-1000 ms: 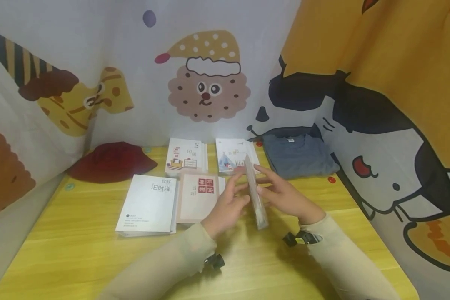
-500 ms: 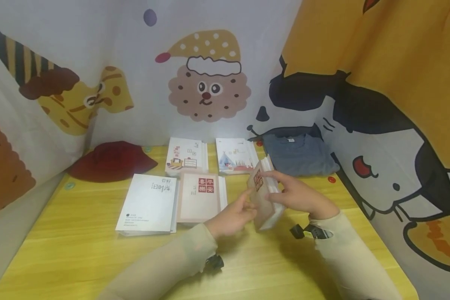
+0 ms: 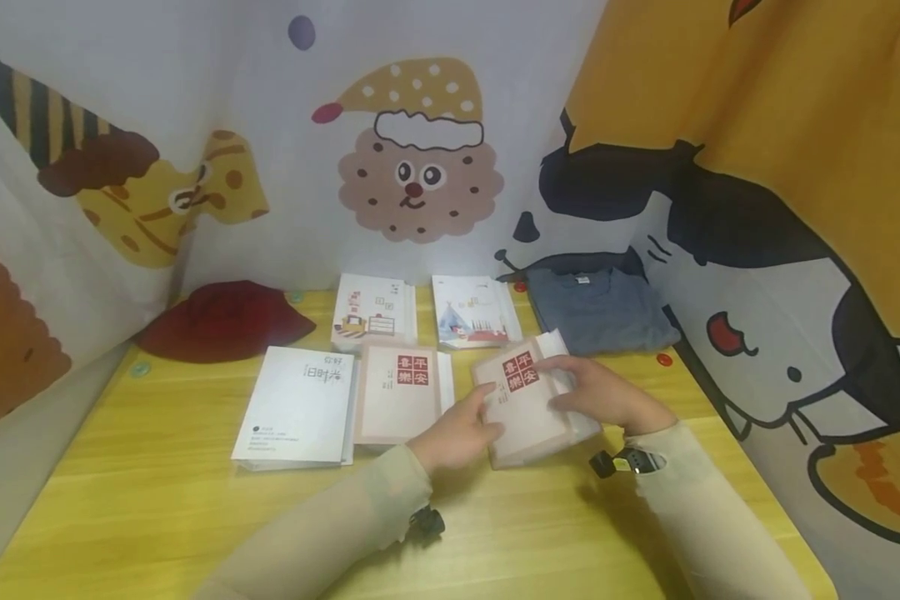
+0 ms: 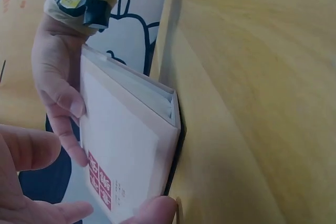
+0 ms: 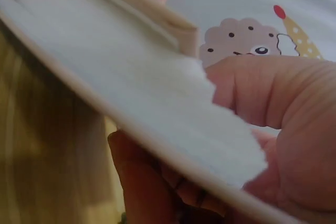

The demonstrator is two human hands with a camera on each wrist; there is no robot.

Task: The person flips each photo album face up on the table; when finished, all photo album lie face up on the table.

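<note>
A pale pink photo album [image 3: 528,408] with red character squares is held tilted over the table. My right hand [image 3: 603,392] grips its right side; in the right wrist view the thumb [image 5: 247,90] lies at the upper side and fingers [image 5: 142,182] pass under the lower cover. The white page edges [image 5: 136,82] show between the covers. My left hand [image 3: 457,429] is at the spine side, fingertips at the cover's edge. In the left wrist view its fingers [image 4: 37,150] are spread beside the cover, with one fingertip overlapping the spine.
A matching pink album [image 3: 397,396] and a white album [image 3: 292,408] lie left of the hands. Two illustrated albums [image 3: 375,312] lie behind. A dark red hat [image 3: 225,321] is at back left, a folded grey-blue shirt [image 3: 600,308] at back right. Printed curtains [image 3: 420,50] border the yellow table [image 3: 157,517].
The album has turned from edge-on to showing its front cover and leans lower. My right hand has shifted right with it; the left hand has slipped down from its upper edge to the spine side.
</note>
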